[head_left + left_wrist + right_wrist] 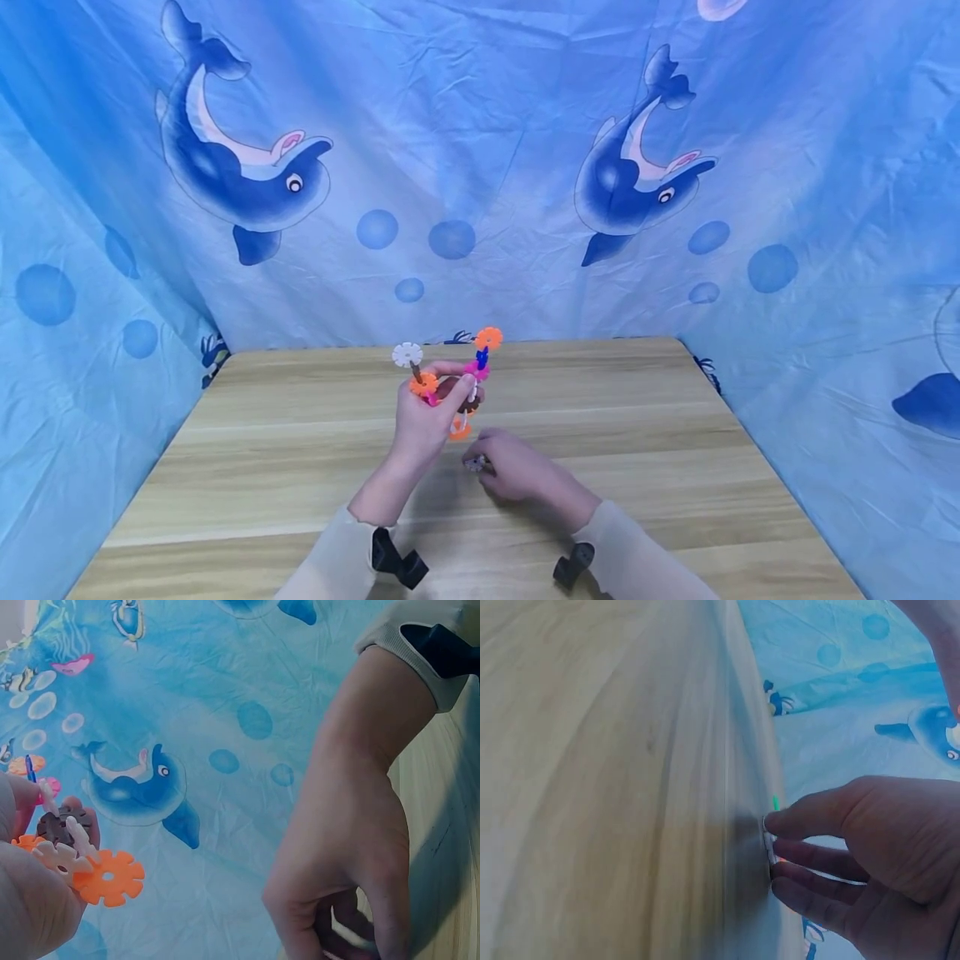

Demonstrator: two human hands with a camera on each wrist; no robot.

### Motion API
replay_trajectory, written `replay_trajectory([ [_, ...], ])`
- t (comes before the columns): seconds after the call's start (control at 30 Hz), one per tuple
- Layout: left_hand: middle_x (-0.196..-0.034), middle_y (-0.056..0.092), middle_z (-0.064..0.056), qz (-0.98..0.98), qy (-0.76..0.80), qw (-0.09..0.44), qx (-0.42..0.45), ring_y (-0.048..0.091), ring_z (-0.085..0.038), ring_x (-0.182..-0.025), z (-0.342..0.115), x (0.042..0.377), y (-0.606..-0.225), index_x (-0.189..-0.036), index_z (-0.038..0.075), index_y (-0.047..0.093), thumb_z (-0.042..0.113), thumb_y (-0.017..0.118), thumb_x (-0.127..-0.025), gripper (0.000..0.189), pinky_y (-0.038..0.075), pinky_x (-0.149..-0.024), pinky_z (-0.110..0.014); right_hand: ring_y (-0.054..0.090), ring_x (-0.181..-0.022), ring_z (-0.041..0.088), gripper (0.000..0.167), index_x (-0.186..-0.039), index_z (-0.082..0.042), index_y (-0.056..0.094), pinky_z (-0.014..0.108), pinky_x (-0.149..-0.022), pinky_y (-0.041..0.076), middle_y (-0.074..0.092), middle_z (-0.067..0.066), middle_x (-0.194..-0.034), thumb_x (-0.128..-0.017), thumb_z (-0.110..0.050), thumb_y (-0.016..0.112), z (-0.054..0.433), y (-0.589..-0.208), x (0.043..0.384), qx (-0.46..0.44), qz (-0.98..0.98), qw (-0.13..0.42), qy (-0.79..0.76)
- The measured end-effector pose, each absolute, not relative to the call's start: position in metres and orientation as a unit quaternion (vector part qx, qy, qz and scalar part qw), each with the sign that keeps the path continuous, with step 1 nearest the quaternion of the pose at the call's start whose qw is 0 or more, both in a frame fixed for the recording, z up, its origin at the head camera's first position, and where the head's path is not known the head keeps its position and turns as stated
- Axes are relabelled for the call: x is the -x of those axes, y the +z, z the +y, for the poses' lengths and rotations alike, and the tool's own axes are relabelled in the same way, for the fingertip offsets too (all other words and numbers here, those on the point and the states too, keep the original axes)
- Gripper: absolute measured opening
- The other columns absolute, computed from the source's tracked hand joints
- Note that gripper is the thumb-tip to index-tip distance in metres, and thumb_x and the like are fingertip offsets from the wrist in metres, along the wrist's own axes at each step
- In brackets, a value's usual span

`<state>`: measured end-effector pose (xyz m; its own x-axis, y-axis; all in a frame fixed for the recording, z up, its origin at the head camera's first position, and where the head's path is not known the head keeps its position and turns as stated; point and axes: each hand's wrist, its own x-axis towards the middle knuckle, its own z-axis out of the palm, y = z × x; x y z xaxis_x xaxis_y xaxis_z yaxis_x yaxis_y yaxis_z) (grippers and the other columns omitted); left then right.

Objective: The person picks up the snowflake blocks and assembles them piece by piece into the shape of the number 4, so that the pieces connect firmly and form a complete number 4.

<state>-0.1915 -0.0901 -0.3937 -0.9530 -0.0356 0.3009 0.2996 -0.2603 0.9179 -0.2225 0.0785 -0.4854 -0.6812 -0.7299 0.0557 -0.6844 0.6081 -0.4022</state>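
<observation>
My left hand (422,421) grips a build of interlocking snowflake discs (424,384), held up over the table. A white disc (407,355) and an orange disc (488,337) top its two upper arms, with pink and blue discs lower down. In the left wrist view, another orange disc (110,877) juts from the build beside white and dark brown ones. Low at the tabletop, my right hand (517,468) pinches a whitish snowflake disc (474,462) between thumb and fingertips. The right wrist view shows that disc (768,844) edge-on, partly hidden by the fingers.
The wood-grain table (300,475) reaches back to a blue hanging cloth (480,167) printed with dolphins, which also closes off both sides. A small green tip (775,802) shows beyond my right thumb. Black wrist mounts (397,560) sit on both sleeves.
</observation>
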Motion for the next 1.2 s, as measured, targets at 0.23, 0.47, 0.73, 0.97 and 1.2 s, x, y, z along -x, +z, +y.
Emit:
replay_trajectory([
  [0.23,-0.096,0.079,-0.007,-0.603,-0.784,0.099,0.107,0.080,-0.020,-0.083,-0.091,0.191,-0.394,-0.117,-0.004,0.069,0.006,0.075,-0.098,0.022,0.067,-0.086,-0.033,0.065,-0.091,0.010,0.018,-0.109,-0.008,0.081,0.024,-0.084,0.060,0.070,0.002,-0.103,-0.092,-0.003,0.075,0.086,-0.492,0.226,0.358,0.911,0.037,-0.202],
  [0.47,-0.097,0.080,-0.005,-0.597,-0.789,0.101,0.106,0.080,-0.020,-0.083,-0.088,0.191,-0.391,-0.118,-0.006,0.068,0.002,0.074,-0.098,0.022,0.068,-0.086,-0.035,0.061,-0.086,0.009,0.016,-0.104,-0.010,0.077,0.024,-0.080,0.058,0.067,-0.001,-0.095,-0.088,-0.006,0.078,0.089,-0.493,0.229,0.326,0.920,0.032,-0.214],
  [0.73,-0.089,0.080,-0.003,-0.589,-0.798,0.090,0.092,0.077,-0.020,-0.078,-0.086,0.192,-0.388,-0.117,-0.006,0.070,0.003,0.075,-0.097,0.022,0.068,-0.081,-0.034,0.060,-0.075,0.001,0.008,-0.089,-0.017,0.081,0.020,-0.071,0.055,0.071,-0.011,-0.081,-0.094,-0.012,0.079,0.103,-0.490,0.236,0.300,0.912,0.058,-0.275],
  [0.97,-0.088,0.078,-0.010,-0.578,-0.807,0.087,0.079,0.076,-0.019,-0.075,-0.084,0.191,-0.388,-0.119,-0.006,0.071,0.002,0.075,-0.096,0.025,0.068,-0.080,-0.035,0.071,-0.082,0.008,0.008,-0.098,-0.011,0.078,0.021,-0.076,0.061,0.078,-0.001,-0.090,-0.098,-0.006,0.072,0.116,-0.466,0.237,0.277,0.897,-0.005,-0.344],
  [1.2,-0.089,0.078,-0.008,-0.576,-0.808,0.078,0.094,0.076,-0.017,-0.075,-0.083,0.192,-0.390,-0.124,-0.007,0.068,0.004,0.074,-0.099,0.028,0.069,-0.080,-0.036,0.076,-0.086,0.013,0.009,-0.099,-0.012,0.073,0.024,-0.080,0.065,0.080,0.005,-0.093,-0.096,-0.005,0.075,0.121,-0.431,0.227,0.247,0.866,-0.118,-0.419],
])
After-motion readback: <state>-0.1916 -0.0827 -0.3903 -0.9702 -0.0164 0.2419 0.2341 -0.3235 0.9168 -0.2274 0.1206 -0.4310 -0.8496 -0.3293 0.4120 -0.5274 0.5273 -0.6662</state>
